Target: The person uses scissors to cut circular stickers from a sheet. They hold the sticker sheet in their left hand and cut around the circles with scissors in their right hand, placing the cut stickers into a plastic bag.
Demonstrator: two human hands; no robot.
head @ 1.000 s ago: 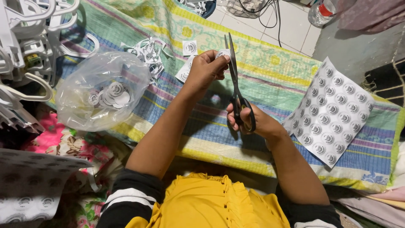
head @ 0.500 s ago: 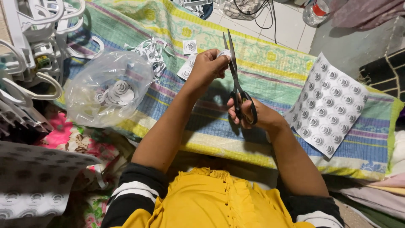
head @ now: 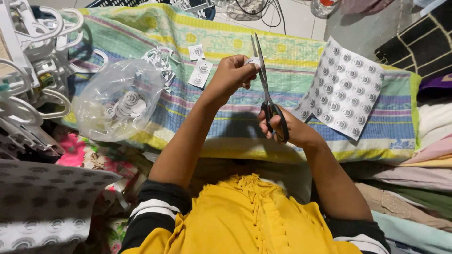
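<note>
My left hand (head: 231, 74) pinches a small white paper piece (head: 253, 61) above the striped cloth (head: 245, 44). My right hand (head: 289, 128) grips the black handles of long scissors (head: 264, 87), whose blades point up and away and meet the paper piece at my left fingertips. A white sheet printed with rows of round labels (head: 343, 89) lies on the cloth just right of the scissors. Two cut label squares (head: 199, 73) lie left of my left hand.
A clear plastic bag with cut round labels (head: 118, 99) sits at the left. White plastic hangers (head: 33, 70) pile at the far left. Another printed sheet (head: 42, 207) lies at the lower left. Folded fabrics (head: 423, 155) stack at the right.
The view has shifted slightly. Both hands stay together with scissors at the paper piece; the blades look a little more closed on it.
</note>
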